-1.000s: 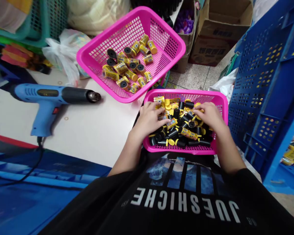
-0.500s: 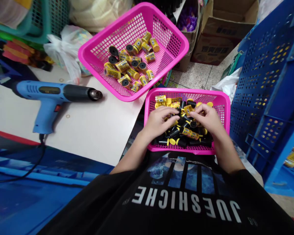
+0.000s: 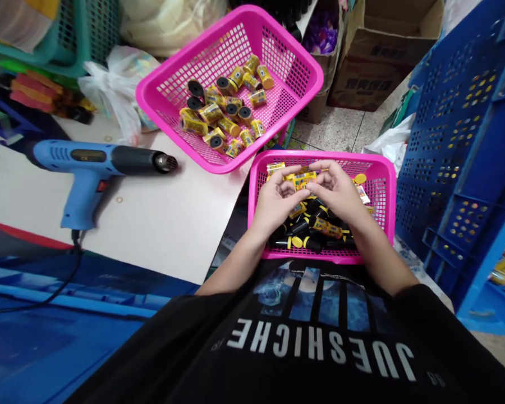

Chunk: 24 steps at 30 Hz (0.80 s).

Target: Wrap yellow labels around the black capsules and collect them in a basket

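In front of my body, both hands meet above the nearer pink basket (image 3: 385,235). Between the fingertips is a yellow printed sleeve (image 3: 304,179), its far side hidden. My left hand (image 3: 276,201) is closed on its left end, thumb at the near edge. On the right end, my right hand (image 3: 335,189) pinches it with thumb and fingers. Whether a black canister is inside the sleeve I cannot tell. Below lie loose black canisters (image 3: 298,226) with yellow caps, more yellow sleeves, and a wrapped canister (image 3: 327,226).
A second pink basket (image 3: 185,147) with several yellow-wrapped canisters stands beyond, partly over the white table (image 3: 168,224). On the table lies a blue heat gun (image 3: 88,160) with its cord. A tall blue crate (image 3: 429,168) rises at right; cardboard boxes (image 3: 362,78) stand behind.
My hands have come together; the right hand moved left and the yellow sleeve is now held between both. Earlier, the left fingers were at a dark canister and the right hand held a yellow sleeve.
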Tool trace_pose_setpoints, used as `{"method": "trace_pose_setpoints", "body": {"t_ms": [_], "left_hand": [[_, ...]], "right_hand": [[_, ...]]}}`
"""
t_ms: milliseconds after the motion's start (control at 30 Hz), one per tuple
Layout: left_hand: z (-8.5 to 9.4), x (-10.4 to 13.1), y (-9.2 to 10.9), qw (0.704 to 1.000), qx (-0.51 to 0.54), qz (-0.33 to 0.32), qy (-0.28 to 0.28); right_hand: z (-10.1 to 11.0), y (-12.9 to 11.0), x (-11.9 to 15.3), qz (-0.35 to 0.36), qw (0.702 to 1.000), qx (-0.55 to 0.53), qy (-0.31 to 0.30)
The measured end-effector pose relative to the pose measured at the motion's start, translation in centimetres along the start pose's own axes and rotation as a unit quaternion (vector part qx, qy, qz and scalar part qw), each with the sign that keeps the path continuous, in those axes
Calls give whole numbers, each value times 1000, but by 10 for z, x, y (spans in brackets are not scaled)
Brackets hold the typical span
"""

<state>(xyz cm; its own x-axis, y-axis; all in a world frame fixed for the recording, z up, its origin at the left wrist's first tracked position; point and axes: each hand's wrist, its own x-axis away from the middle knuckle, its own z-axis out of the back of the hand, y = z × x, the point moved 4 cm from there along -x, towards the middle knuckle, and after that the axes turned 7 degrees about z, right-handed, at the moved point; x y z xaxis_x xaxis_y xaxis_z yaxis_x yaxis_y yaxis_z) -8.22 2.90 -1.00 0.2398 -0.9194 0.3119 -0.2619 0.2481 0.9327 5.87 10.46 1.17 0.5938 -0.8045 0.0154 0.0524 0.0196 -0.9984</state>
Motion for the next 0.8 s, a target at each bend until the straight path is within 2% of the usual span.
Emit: {"method": "trace_pose_setpoints", "body": {"t_ms": [167,233,333,400,467,533,600,700,767,800], "left_hand": [[7,-10,8,999,7,-38,-8],[13,-13,14,998,7,-56,0],[25,-15,19,996,1,-82,37],[33,-16,18,995,-9,-83,62],[38,-16,16,993,-21,-79,84],[42,-16,13,991,-32,-76,103],[44,-16,11,990,-36,-69,116],[45,-16,11,990,-31,-65,124],[47,-15,11,990,-30,-62,121],[49,-14,11,991,-30,-60,120]], "right_hand": [[2,-14,-14,31,998,36,-48],[8,-14,-19,44,997,54,-42],[21,-4,-23,75,980,184,-18],[20,8,-23,100,935,331,-76],[13,23,-21,122,871,440,-181],[2,38,-19,132,815,488,-284],[-10,47,-20,121,770,516,-355],[-21,48,-29,104,724,565,-382],[-22,41,-36,114,721,580,-362],[-19,37,-38,120,734,569,-351]]}}
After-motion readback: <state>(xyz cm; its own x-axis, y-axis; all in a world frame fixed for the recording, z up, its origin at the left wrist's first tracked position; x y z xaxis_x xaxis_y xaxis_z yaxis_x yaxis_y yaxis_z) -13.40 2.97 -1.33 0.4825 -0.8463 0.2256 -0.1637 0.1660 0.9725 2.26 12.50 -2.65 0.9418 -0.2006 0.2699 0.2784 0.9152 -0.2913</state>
